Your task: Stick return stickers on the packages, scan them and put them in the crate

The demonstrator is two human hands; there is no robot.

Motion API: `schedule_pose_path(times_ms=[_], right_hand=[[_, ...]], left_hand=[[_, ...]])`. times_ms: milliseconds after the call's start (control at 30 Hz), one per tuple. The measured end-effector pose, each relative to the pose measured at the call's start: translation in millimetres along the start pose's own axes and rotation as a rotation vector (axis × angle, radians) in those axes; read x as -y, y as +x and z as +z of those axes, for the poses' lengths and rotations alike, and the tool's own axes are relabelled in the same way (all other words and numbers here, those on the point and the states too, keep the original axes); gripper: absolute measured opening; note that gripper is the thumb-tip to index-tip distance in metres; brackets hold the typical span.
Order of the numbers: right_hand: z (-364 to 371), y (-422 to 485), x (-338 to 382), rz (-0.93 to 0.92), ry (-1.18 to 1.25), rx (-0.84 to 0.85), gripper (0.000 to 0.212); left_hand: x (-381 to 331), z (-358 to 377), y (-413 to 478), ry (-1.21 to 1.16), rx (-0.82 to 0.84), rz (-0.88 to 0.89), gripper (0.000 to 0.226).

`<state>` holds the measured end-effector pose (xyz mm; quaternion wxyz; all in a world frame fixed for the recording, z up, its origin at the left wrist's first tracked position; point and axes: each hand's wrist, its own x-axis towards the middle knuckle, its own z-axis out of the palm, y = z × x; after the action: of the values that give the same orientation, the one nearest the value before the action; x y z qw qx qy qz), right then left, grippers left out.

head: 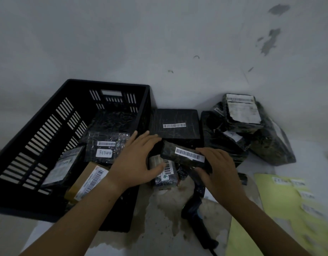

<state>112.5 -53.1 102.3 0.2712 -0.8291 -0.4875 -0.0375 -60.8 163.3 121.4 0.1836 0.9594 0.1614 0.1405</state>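
A small black package [170, 154] with a white barcode label is held between both hands just right of the black crate [48, 130]. My left hand [135, 159] spreads over its left end with nearly straight fingers. My right hand [220, 169] grips its right end, thumb underneath. Inside the crate lie several packages, one marked RETURN [106, 150] and a brown box [87, 182]. A yellow sticker sheet [281, 206] with white RETURN stickers lies at the right. The black barcode scanner [194, 209] lies on the floor below the held package.
A flat black box [175, 124] stands behind the held package. A heap of black wrapped packages [240, 126] is piled against the wall at the right. Another small labelled package [166, 174] lies under my hands. The floor is stained concrete.
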Motion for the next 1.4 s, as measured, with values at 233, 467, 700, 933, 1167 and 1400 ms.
schedule_pose_path(times_ms=[233, 467, 700, 933, 1167, 1400], right_hand=[[-28, -13, 12, -0.018, 0.147, 0.021, 0.062], [1, -63, -8, 0.259, 0.298, -0.004, 0.062], [84, -131, -31, 0.552, 0.045, 0.65, 0.089], [106, -142, -32, 0.516, -0.029, 0.754, 0.065], [51, -136, -13, 0.702, 0.489, 0.745, 0.044], [-23, -128, 41, 0.747, 0.688, 0.481, 0.012]], left_hand=[[-71, 1, -26, -0.908, 0.033, -0.439, 0.058], [-96, 20, -50, -1.25, -0.197, -0.774, 0.034], [-90, 25, -65, -1.457, -0.273, -0.961, 0.027], [-90, 29, -65, -1.575, -0.292, -0.944, 0.027], [-80, 39, -62, -1.567, -0.354, -0.904, 0.019], [-77, 46, -57, -1.547, -0.364, -0.905, 0.027]])
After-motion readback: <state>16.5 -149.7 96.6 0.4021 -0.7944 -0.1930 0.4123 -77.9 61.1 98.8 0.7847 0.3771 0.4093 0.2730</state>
